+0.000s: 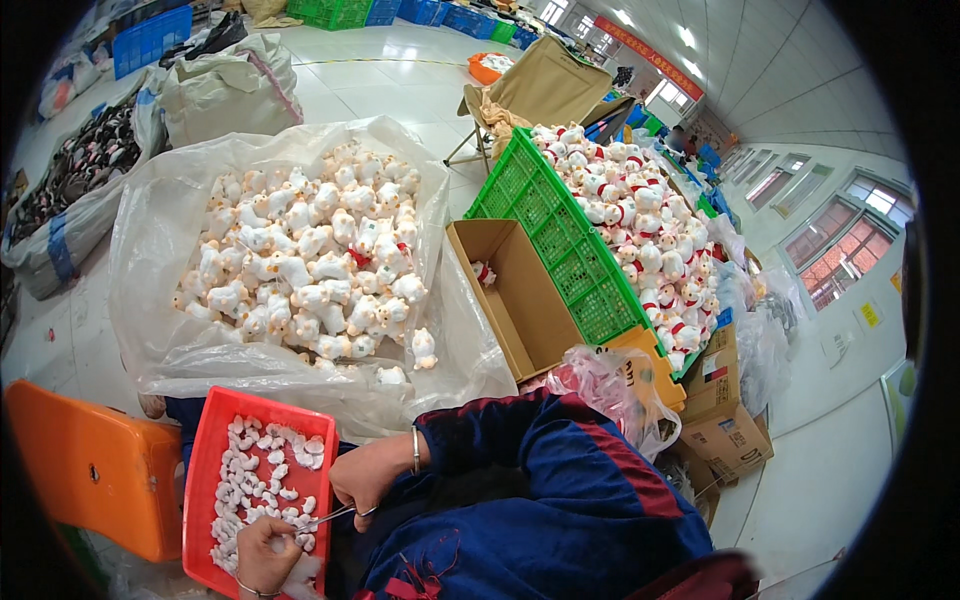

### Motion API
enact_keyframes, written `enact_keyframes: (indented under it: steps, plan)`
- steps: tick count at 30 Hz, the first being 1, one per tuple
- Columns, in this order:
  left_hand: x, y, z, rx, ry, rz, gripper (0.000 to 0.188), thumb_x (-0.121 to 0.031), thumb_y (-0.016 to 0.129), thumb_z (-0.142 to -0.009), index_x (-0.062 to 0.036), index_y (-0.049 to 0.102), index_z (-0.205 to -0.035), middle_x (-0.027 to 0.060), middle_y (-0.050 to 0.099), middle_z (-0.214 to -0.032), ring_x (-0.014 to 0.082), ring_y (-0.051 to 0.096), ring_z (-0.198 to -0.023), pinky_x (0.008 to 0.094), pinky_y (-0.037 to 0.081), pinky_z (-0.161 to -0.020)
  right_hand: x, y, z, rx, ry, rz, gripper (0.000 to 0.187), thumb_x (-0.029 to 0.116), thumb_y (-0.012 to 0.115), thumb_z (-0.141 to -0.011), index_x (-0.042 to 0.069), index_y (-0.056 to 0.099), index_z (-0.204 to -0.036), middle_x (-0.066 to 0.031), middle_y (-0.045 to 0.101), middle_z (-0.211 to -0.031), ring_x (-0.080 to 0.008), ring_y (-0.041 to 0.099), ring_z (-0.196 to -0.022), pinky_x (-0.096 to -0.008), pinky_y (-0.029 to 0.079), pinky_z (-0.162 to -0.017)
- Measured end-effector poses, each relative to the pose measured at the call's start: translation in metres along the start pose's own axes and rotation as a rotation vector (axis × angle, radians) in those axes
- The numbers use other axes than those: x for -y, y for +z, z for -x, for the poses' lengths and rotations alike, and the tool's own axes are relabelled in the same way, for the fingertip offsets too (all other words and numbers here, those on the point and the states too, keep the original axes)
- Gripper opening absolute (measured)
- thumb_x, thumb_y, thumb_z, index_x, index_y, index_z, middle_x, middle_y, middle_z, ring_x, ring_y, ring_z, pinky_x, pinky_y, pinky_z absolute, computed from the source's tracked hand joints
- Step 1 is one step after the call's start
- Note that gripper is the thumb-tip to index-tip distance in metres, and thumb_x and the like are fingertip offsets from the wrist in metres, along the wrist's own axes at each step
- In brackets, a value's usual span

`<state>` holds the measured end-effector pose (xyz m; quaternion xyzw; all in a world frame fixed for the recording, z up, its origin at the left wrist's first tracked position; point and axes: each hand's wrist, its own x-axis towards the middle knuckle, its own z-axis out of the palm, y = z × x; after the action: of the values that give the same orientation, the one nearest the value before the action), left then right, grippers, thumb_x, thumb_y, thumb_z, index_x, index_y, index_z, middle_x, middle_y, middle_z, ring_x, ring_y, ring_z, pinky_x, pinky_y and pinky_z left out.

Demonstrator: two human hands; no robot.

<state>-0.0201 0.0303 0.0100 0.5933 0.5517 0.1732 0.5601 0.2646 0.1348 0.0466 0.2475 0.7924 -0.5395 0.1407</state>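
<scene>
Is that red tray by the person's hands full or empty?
Neither, it's partly filled: small white pieces lie scattered across the red tray, with its bare red bottom showing between them.

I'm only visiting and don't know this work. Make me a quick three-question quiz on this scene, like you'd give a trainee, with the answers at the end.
1. What holds the small white pieces near the hands?
A) a blue basket
B) a red tray
C) a glass bowl

2. True or false: the metal tool is gripped in the person's left hand.

3. Fill the gap: the open box beside the green crate is made of ____.

Key:
1. B
2. False; the right hand grips it.
3. cardboard
</scene>
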Motion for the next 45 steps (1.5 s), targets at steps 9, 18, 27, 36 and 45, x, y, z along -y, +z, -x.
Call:
enact_keyframes:
  steps: [9,18,27,36,45]
  plan:
    - [-0.009,0.015,-0.009,-0.537,0.305,-0.061,0.006,0.002,0.059,-0.077,0.0006,0.062,-0.082,0.0159,0.064,-0.076,0.0309,0.066,-0.072,0.0376,0.051,-0.068,-0.004,-0.006,-0.018,-0.099,-0.091,0.166,0.041,0.037,0.079,-0.080,0.003,0.069,-0.099,-0.0194,0.069,-0.084,-0.0394,0.066,-0.080,-0.0478,0.051,-0.068]
    - [-0.012,0.024,0.008,-0.459,0.093,0.371,0.014,0.000,0.069,-0.088,-0.0006,0.067,-0.102,0.0031,0.069,-0.099,0.0106,0.064,-0.093,0.0277,0.052,-0.087,0.027,-0.030,-0.007,-0.214,-0.040,0.437,0.029,0.032,0.085,-0.074,0.009,0.066,-0.071,-0.0089,0.064,-0.064,-0.0331,0.065,-0.064,-0.0447,0.048,-0.061]
    - [-0.021,0.014,0.010,-0.389,-0.058,0.761,0.028,-0.005,0.072,-0.092,-0.0013,0.063,-0.119,0.0012,0.068,-0.095,0.0065,0.062,-0.085,0.0221,0.051,-0.076,0.040,-0.054,-0.009,-0.211,-0.021,0.718,0.025,0.033,0.080,-0.078,0.010,0.070,-0.076,-0.0066,0.068,-0.074,-0.0275,0.066,-0.082,-0.0419,0.044,-0.077]
    - [-0.022,0.019,-0.007,-0.469,-0.082,0.483,0.016,-0.012,0.075,-0.089,-0.0013,0.067,-0.099,0.0032,0.069,-0.087,0.0087,0.064,-0.080,0.0252,0.053,-0.074,0.033,-0.065,-0.013,-0.266,-0.110,0.847,0.026,0.030,0.085,-0.071,0.012,0.067,-0.072,-0.0044,0.064,-0.070,-0.0264,0.063,-0.077,-0.0415,0.042,-0.075]
    - [-0.028,0.023,-0.017,-0.536,-0.062,0.299,0.014,-0.010,0.072,-0.087,-0.0008,0.065,-0.095,0.0057,0.070,-0.086,0.0121,0.066,-0.083,0.0273,0.053,-0.079,0.022,-0.067,-0.014,-0.215,-0.078,0.747,0.025,0.030,0.086,-0.070,0.012,0.068,-0.071,-0.0049,0.065,-0.068,-0.0262,0.064,-0.075,-0.0411,0.043,-0.075]
